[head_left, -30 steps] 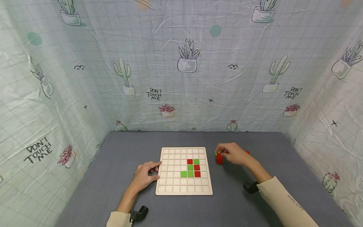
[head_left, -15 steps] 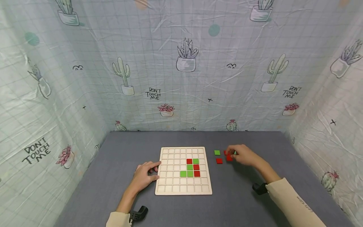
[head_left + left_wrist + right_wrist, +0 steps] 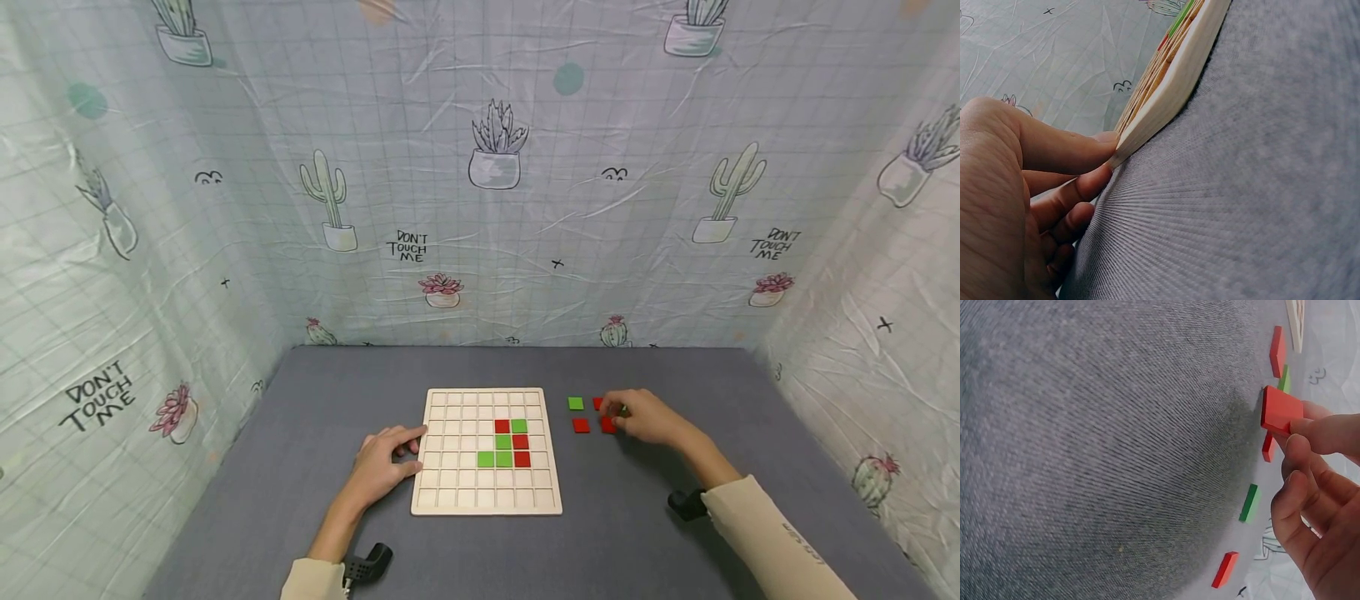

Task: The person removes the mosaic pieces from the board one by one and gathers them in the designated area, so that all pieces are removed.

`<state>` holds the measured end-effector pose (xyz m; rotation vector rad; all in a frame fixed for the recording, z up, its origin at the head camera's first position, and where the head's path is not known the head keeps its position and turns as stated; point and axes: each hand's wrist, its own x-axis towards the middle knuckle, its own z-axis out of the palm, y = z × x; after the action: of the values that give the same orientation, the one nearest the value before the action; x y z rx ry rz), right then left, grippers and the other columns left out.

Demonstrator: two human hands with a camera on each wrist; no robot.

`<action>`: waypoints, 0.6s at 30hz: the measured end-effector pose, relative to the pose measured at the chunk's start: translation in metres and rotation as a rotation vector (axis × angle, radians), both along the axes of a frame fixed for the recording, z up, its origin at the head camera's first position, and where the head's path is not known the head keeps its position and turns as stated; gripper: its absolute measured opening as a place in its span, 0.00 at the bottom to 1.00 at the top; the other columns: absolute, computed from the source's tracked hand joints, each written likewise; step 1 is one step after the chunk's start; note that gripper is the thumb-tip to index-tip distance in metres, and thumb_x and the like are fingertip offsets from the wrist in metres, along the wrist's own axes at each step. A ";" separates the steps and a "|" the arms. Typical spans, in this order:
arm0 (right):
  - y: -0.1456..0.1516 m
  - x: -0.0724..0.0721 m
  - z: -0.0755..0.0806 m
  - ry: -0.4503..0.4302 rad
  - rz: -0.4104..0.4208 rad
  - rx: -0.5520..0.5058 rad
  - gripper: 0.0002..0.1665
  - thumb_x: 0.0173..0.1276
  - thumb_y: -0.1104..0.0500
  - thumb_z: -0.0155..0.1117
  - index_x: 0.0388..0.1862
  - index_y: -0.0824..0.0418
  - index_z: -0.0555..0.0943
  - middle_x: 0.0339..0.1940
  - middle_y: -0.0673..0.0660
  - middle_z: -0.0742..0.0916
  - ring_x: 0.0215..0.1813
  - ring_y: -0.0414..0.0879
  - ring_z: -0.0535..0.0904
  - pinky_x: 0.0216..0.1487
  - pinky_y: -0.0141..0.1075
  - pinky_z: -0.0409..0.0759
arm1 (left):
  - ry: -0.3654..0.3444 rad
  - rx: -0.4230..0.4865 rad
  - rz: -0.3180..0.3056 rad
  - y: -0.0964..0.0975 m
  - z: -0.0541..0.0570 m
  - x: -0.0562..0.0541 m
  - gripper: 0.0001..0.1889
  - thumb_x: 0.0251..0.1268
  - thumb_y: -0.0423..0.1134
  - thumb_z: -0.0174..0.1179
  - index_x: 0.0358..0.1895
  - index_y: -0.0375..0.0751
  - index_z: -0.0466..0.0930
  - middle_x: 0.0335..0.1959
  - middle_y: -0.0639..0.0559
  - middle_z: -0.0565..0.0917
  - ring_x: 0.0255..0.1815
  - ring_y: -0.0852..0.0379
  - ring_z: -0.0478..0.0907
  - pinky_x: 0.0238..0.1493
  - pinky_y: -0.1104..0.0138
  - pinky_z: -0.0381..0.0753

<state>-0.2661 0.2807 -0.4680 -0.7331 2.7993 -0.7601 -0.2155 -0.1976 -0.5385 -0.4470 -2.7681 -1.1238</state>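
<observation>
A square pale wooden board (image 3: 448, 458) with a grid of shallow cells lies in the middle of the table. Several red and green tiles fill cells right of its centre. At the board's left edge, my left hand (image 3: 378, 463) touches the rim with the tips of thumb and index finger; the left wrist view has the thumb tip right on the corner of the edge (image 3: 1147, 125). To the right of the board, my right hand (image 3: 647, 417) pinches a red tile (image 3: 1282, 411) between thumb and fingers, low over the grey cloth.
Beside the right hand lie loose tiles: a green tile (image 3: 575, 403), a red tile (image 3: 581, 426) and another red tile (image 3: 597, 403), partly covered by fingers. Further right are a green tile (image 3: 1249, 503) and a red tile (image 3: 1225, 570). A printed curtain (image 3: 480, 250) surrounds the table.
My right hand has moved right from the nearest loose red tile, which now lies flat, then slightly toward me with another red tile. My left hand stays at the board's edge.
</observation>
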 end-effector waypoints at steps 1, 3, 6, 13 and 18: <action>0.000 0.000 -0.001 0.000 -0.001 0.000 0.10 0.69 0.70 0.62 0.44 0.60 0.86 0.41 0.56 0.89 0.36 0.41 0.80 0.33 0.34 0.76 | 0.000 0.001 0.000 0.000 0.000 0.000 0.30 0.54 0.37 0.75 0.65 0.51 0.84 0.33 0.69 0.78 0.36 0.68 0.68 0.52 0.59 0.57; 0.000 -0.001 -0.003 0.001 -0.007 0.001 0.10 0.69 0.70 0.63 0.44 0.59 0.86 0.40 0.55 0.89 0.36 0.41 0.79 0.33 0.34 0.76 | 0.002 0.000 -0.001 0.000 0.000 0.000 0.30 0.54 0.37 0.75 0.65 0.51 0.84 0.33 0.69 0.77 0.36 0.68 0.68 0.52 0.59 0.56; 0.001 -0.002 -0.006 0.007 -0.010 0.009 0.10 0.68 0.70 0.64 0.44 0.59 0.86 0.40 0.54 0.89 0.37 0.41 0.80 0.33 0.34 0.76 | 0.000 0.003 -0.004 0.000 0.000 0.001 0.30 0.55 0.37 0.75 0.65 0.51 0.84 0.33 0.69 0.77 0.36 0.68 0.68 0.52 0.60 0.56; 0.002 -0.002 -0.010 0.032 -0.025 0.017 0.10 0.64 0.70 0.67 0.41 0.58 0.86 0.38 0.52 0.89 0.40 0.44 0.82 0.36 0.36 0.77 | 0.001 0.000 -0.011 0.000 0.000 0.000 0.30 0.55 0.37 0.74 0.65 0.50 0.84 0.34 0.68 0.78 0.36 0.68 0.68 0.51 0.60 0.54; 0.003 -0.002 -0.012 0.040 -0.028 0.024 0.11 0.62 0.69 0.70 0.41 0.57 0.86 0.37 0.50 0.89 0.39 0.43 0.81 0.38 0.37 0.77 | 0.006 0.005 -0.012 0.000 0.001 0.000 0.30 0.54 0.37 0.75 0.65 0.49 0.84 0.34 0.67 0.78 0.36 0.66 0.69 0.51 0.60 0.54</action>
<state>-0.2681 0.2837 -0.4804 -0.7143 2.8547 -0.7228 -0.2155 -0.1979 -0.5378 -0.4663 -2.7607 -1.1300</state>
